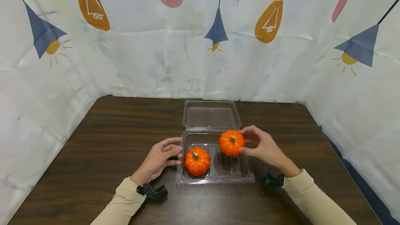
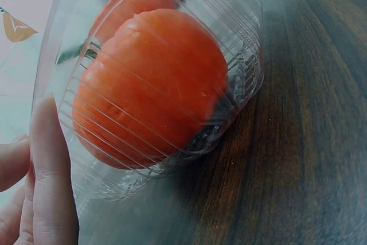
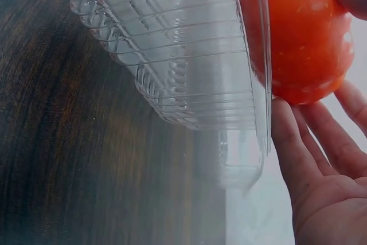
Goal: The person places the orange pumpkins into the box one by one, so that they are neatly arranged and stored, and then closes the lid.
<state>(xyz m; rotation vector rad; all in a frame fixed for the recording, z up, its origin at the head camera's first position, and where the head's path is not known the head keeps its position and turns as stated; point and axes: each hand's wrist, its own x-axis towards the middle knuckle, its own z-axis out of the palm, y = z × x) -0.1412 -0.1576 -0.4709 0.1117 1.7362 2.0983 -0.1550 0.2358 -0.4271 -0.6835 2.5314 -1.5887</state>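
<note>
A clear plastic clamshell container (image 1: 215, 180) lies open on the table, its base toward me. One small orange pumpkin (image 1: 197, 161) with a green stem rests inside the base at the left; the left wrist view shows this pumpkin (image 2: 152, 87) through the ribbed wall. My right hand (image 1: 262, 148) pinches a second pumpkin (image 1: 232, 143) between thumb and fingers. The right wrist view has that pumpkin (image 3: 304, 38) at rim height, above the right part of the base. My left hand (image 1: 162, 157) is at the container's left rim, fingers loosely extended, holding nothing.
The hinged lid (image 1: 212, 114) lies back flat behind the base. Dark wood-grain table (image 1: 134, 124) surface extends to both sides. A white printed curtain (image 1: 187, 61) hangs along the back and sides. Each wrist wears a black strap (image 1: 153, 192).
</note>
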